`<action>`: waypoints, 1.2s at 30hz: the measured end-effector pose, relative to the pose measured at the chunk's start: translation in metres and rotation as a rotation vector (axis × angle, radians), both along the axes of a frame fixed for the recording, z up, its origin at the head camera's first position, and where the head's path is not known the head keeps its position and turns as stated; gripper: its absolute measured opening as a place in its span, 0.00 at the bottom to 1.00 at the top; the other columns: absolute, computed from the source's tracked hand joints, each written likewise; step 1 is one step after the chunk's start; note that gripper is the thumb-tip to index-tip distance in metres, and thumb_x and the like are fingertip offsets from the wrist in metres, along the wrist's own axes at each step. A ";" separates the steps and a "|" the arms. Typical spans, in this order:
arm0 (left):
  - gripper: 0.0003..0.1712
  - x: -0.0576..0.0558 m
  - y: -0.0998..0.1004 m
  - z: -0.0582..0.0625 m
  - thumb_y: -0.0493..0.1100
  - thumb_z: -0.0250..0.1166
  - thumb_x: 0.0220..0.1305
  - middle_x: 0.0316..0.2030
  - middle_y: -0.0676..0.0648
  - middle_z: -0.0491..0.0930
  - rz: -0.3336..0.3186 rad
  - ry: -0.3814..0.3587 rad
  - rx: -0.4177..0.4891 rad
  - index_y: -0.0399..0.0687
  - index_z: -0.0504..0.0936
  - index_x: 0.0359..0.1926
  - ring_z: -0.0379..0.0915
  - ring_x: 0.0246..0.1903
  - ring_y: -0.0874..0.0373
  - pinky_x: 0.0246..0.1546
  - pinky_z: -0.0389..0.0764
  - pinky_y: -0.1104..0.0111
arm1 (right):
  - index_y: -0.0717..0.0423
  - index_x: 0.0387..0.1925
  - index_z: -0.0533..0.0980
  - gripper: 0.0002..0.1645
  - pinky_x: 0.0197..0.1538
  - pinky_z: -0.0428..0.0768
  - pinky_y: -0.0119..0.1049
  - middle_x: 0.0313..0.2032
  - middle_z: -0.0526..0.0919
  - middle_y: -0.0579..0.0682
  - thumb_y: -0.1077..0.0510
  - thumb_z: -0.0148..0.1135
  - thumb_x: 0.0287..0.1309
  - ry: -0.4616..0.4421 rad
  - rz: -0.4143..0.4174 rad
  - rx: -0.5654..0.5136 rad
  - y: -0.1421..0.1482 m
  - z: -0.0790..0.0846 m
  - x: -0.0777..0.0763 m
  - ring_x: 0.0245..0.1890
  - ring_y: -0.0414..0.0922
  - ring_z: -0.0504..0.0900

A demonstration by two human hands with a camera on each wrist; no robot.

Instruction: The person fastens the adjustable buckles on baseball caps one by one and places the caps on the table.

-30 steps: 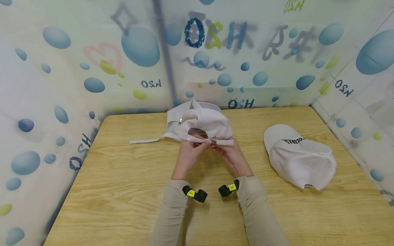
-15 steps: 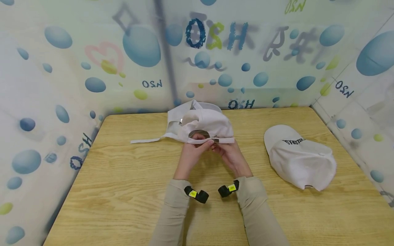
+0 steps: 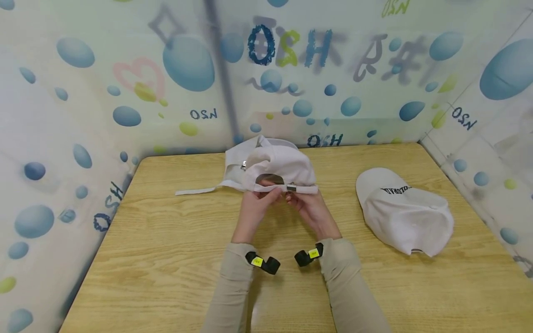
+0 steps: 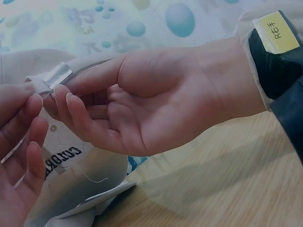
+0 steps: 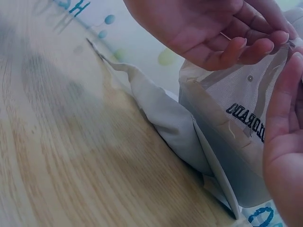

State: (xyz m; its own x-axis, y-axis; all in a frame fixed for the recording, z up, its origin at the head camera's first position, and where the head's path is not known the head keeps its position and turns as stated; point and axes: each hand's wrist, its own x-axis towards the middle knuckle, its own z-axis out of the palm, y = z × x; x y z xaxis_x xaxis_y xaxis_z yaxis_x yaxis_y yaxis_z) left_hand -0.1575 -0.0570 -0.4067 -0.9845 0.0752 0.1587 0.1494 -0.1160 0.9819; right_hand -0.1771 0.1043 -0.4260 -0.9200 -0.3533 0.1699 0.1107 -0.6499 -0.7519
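Observation:
A white baseball cap (image 3: 289, 166) is held up with its back opening facing me. Its rear strap has a metal buckle (image 3: 291, 187), which also shows as a bright clasp (image 4: 59, 73) in the left wrist view. My left hand (image 3: 251, 210) pinches the strap just left of the buckle, thumb in front. Fingers of my right hand (image 3: 314, 212) grip the strap at the buckle from below, partly hidden by the band. Behind lies another white cap (image 3: 239, 155), its loose strap (image 3: 195, 191) stretching left. Reversed-looking dark lettering (image 5: 246, 120) shows inside the held cap.
A third white cap (image 3: 404, 212) with dark lettering lies on the right of the wooden table (image 3: 166, 259). A wall (image 3: 354, 92) with blue and green spots stands behind the table's far edge. Each wrist wears a black camera band (image 3: 263, 262).
My left thumb has slid left along the strap, uncovering the buckle. The strap lies straighter across the opening than a second ago. The other caps have not moved.

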 end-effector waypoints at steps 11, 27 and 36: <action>0.16 0.004 -0.002 0.007 0.48 0.65 0.54 0.30 0.45 0.77 0.050 0.016 -0.068 0.42 0.73 0.35 0.71 0.36 0.39 0.36 0.73 0.54 | 0.58 0.33 0.73 0.15 0.33 0.77 0.29 0.31 0.79 0.51 0.59 0.69 0.43 -0.056 -0.026 0.023 0.000 0.000 0.002 0.28 0.41 0.79; 0.11 0.011 0.000 0.020 0.40 0.64 0.54 0.31 0.46 0.77 0.019 0.005 -0.036 0.39 0.73 0.35 0.75 0.34 0.54 0.40 0.75 0.58 | 0.61 0.33 0.73 0.05 0.32 0.77 0.29 0.31 0.78 0.53 0.66 0.60 0.52 -0.037 -0.046 0.044 -0.001 0.000 -0.001 0.29 0.42 0.79; 0.11 0.012 0.002 0.022 0.38 0.64 0.55 0.30 0.47 0.76 0.002 0.017 -0.033 0.37 0.72 0.35 0.74 0.34 0.50 0.40 0.74 0.54 | 0.60 0.33 0.74 0.09 0.32 0.77 0.28 0.31 0.79 0.53 0.65 0.64 0.49 -0.054 -0.049 0.031 0.000 -0.002 -0.001 0.28 0.42 0.79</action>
